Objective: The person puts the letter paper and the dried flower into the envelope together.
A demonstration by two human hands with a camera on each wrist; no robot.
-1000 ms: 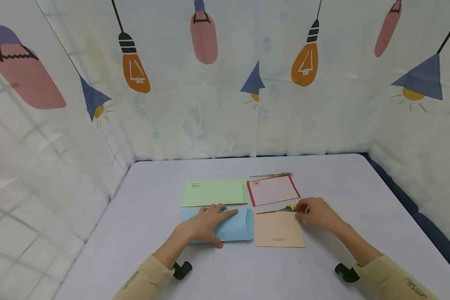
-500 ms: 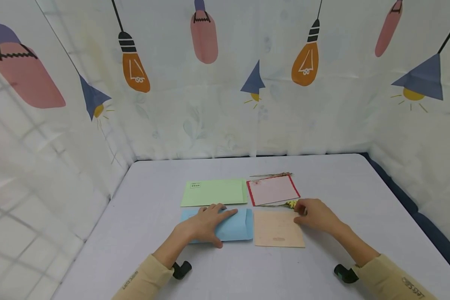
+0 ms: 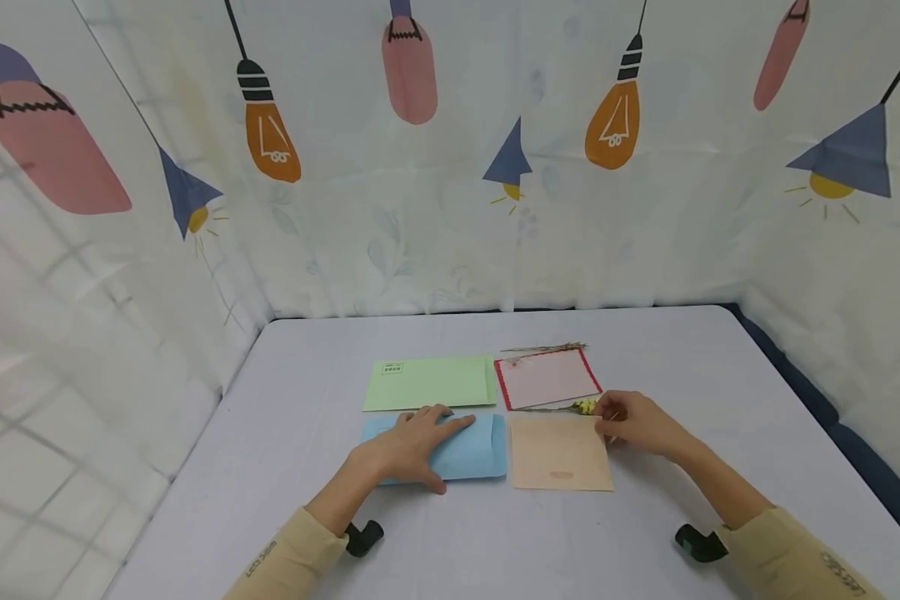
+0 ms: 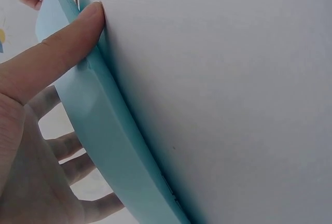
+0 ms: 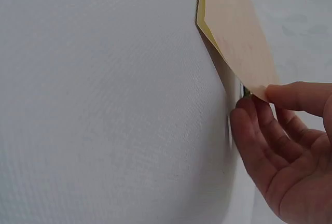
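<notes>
In the head view my left hand (image 3: 414, 447) rests across a blue envelope (image 3: 474, 450), its fingers spread. The left wrist view shows the thumb (image 4: 72, 40) along the near edge of that envelope. My right hand (image 3: 641, 425) pinches the far right corner of a beige folded card (image 3: 558, 454). In the right wrist view the thumb lies on the card's upper face (image 5: 241, 37), with the other fingers (image 5: 254, 141) beneath. A pale yellow inner layer shows at its parted edge. Just beyond my right fingertips lies a sprig with a yellow flower (image 3: 585, 407).
A green envelope (image 3: 427, 383) lies beyond the blue one. Right of it sits a pink card (image 3: 547, 379) with a red border, and dried stems (image 3: 543, 347) lie along its far edge. White patterned curtain (image 3: 450, 233) surrounds the white table (image 3: 307, 358).
The yellow flower sprig has shifted from the beige card's far edge toward the pink card. My right hand has left the flower and now grips the beige card's corner. My left hand stays put.
</notes>
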